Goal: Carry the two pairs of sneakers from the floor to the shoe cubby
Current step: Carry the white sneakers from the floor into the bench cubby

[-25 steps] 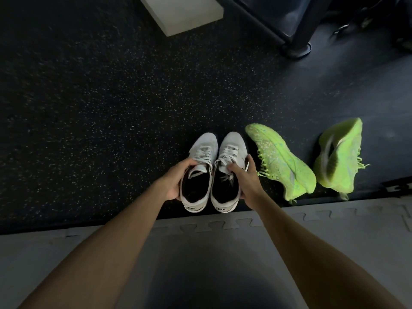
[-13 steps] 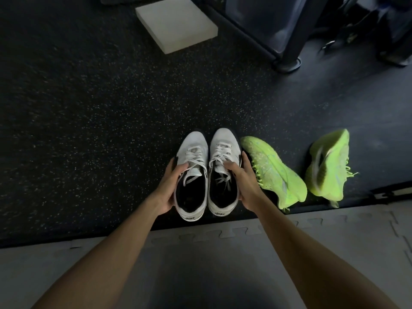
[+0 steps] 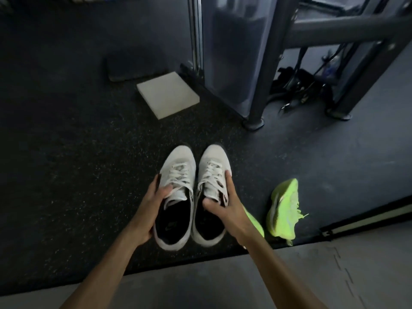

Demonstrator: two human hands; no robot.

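Observation:
Two white sneakers with dark insides are held side by side, toes pointing away from me. My left hand (image 3: 149, 211) grips the left white sneaker (image 3: 178, 168) at its outer side, thumb on the tongue. My right hand (image 3: 227, 208) grips the right white sneaker (image 3: 214, 161) the same way. They look lifted off the dark floor. One neon green sneaker (image 3: 284, 210) lies on its side on the floor to the right. The other neon green sneaker (image 3: 256, 224) is mostly hidden behind my right wrist. No shoe cubby is in view.
A white foam block (image 3: 167, 94) lies on the speckled dark floor ahead. A dark metal frame (image 3: 265, 70) with round feet stands at the back right, with black straps (image 3: 296, 85) under it. A grey puzzle mat (image 3: 200, 282) lies at my feet.
Both hands have risen with the white sneakers, which now appear larger and closer. The view has tilted up, showing more of the frame; one green sneaker is now hidden behind my right wrist.

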